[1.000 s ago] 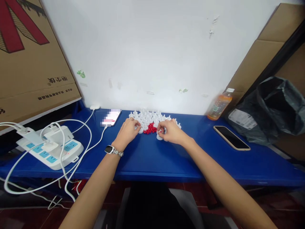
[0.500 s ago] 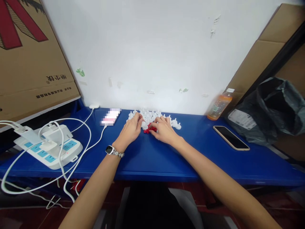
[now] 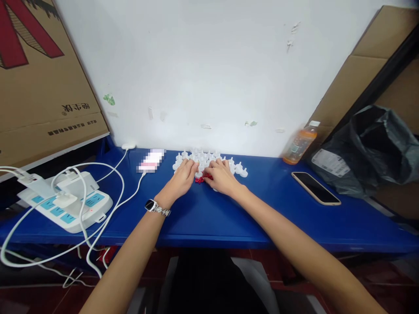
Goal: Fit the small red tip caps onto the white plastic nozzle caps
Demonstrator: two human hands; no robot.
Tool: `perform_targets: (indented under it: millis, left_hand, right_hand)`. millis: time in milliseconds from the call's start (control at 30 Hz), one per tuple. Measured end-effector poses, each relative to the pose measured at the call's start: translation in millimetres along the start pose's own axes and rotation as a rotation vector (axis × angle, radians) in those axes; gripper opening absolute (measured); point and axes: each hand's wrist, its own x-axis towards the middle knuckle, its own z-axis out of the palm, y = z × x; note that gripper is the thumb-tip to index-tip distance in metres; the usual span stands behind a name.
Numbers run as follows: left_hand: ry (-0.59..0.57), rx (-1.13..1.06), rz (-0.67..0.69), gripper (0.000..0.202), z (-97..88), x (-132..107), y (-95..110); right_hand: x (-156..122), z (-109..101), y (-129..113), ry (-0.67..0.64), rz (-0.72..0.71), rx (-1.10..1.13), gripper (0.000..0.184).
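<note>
Several small white plastic pieces (image 3: 236, 167) lie clustered on the blue table (image 3: 209, 218) by the wall, with a small heap of red bits (image 3: 200, 178) in front of them. My left hand (image 3: 182, 178), a watch on its wrist, rests at the left of the cluster with fingers curled onto the white pieces. My right hand (image 3: 222, 176) lies beside it, fingers bent over the red bits and the white pieces. What the fingertips pinch is too small to make out.
A white power strip (image 3: 65, 205) with plugs and looping white cables sits at left, a phone (image 3: 151, 161) behind it. At right lie a dark phone (image 3: 315, 188), an orange drink bottle (image 3: 299, 144) and a black plastic bag (image 3: 366, 152). Cardboard boxes flank both sides.
Both hands have slid away from me and closer together, from the near edge of the red heap up onto the white pieces. Most of the red heap is now covered.
</note>
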Motion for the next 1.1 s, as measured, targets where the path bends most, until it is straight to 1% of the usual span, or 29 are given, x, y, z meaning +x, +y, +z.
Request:
perform_targets:
  millis: [100, 167, 233, 300, 367, 433, 567, 633, 700, 867, 967, 1100]
  left_hand:
    - [-0.016, 0.05, 0.0, 0.023, 1.1, -2.3, -0.1]
    - [-0.028, 0.056, 0.009, 0.013, 1.5, -4.0, -0.2]
    - [-0.057, 0.011, 0.012, 0.009, 0.8, -5.4, 1.0]
    - [-0.12, -0.056, -0.009, 0.01, -0.9, -6.2, 4.0]
    - [-0.202, -0.113, -0.041, 0.013, -2.9, -6.7, 8.3]
    - [-0.258, -0.142, -0.066, 0.013, -3.8, -7.3, 12.7]
    - [-0.246, -0.078, -0.074, 0.012, -1.1, -9.1, 18.6]
    - [-0.24, -0.02, -0.075, 0.016, 1.4, -10.2, 20.5]
    - [-0.243, 0.013, -0.076, 0.019, 3.6, -11.2, 22.0]
    - [-0.253, -0.021, -0.074, 0.025, 5.0, -12.0, 24.0]
    - [-0.231, -0.047, -0.063, 0.029, 4.0, -11.6, 24.6]
    - [-0.205, -0.056, -0.052, 0.033, 3.9, -11.3, 25.5]
  right_hand:
    - [0.7, -1.9, 0.5, 0.036, -0.001, 0.041, 0.018]
    - [0.6, -5.7, 1.4, 0.11, 0.025, 0.138, 0.015]
    - [-0.4, -10.4, 3.2, 0.196, 0.069, 0.32, 0.011]
    - [-2.5, -14.3, 5.5, 0.251, 0.12, 0.557, 0.009]
    - [-5.4, -16.1, 7.4, 0.268, 0.159, 0.787, 0.01]
    - [-8.5, -15.5, 8.3, 0.277, 0.185, 0.97, 0.016]
    - [-12.2, -11.5, 5.7, 0.254, 0.222, 1.253, 0.028]
    - [-13.0, -10.2, 2.7, 0.23, 0.225, 1.324, 0.031]
    - [-13.5, -9.8, -0.7, 0.205, 0.214, 1.345, 0.032]
    - [-14.4, -8.9, -5.7, 0.147, 0.213, 1.407, 0.034]
    - [-13.9, -8.1, -4.6, 0.177, 0.256, 1.443, 0.037]
    - [-13.3, -8.0, -3.0, 0.228, 0.313, 1.428, 0.04]
